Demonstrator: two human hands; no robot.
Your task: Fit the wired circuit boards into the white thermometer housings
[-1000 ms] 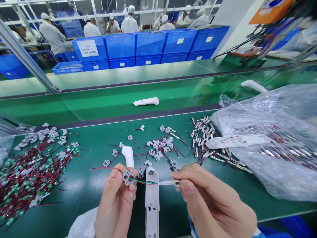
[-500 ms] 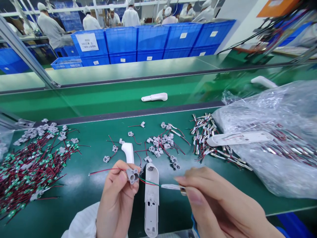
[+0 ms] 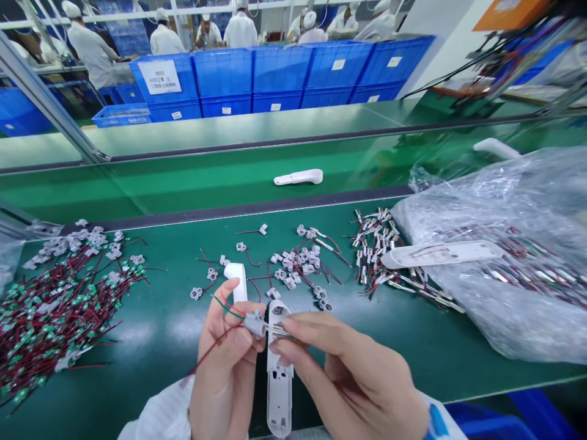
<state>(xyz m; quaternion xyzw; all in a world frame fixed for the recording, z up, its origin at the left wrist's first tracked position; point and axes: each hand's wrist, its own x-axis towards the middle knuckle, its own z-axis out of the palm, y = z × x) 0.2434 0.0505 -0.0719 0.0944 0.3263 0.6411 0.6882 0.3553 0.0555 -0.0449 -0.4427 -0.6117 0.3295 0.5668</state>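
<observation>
My left hand (image 3: 224, 373) pinches a small grey plastic holder (image 3: 255, 324) between thumb and fingers, in front of me. Green and red wires (image 3: 227, 308) come out of the holder's left side and lie over the fingers. From the right, my right hand (image 3: 353, 373) is closed on a slim white-sleeved wired part (image 3: 276, 330), whose end meets the holder's opening; the fingers cover the rest of it. Behind and below the hands lies a long white housing half (image 3: 279, 403), inner side up. A white curved shell (image 3: 236, 282) is just beyond my left fingertips.
Red wires with green ends (image 3: 68, 311) are heaped at left. Loose grey holders (image 3: 293, 266) lie mid-table. At right are metal-tipped wired parts (image 3: 373, 244), a white housing half (image 3: 444, 253) and a clear plastic bag (image 3: 513, 195). A white housing (image 3: 300, 177) rests on the green belt (image 3: 183, 189).
My right hand has moved left, bringing the white-sleeved part up to the holder. The green and red wires now come out on the holder's left. The housing on the belt has shifted right.
</observation>
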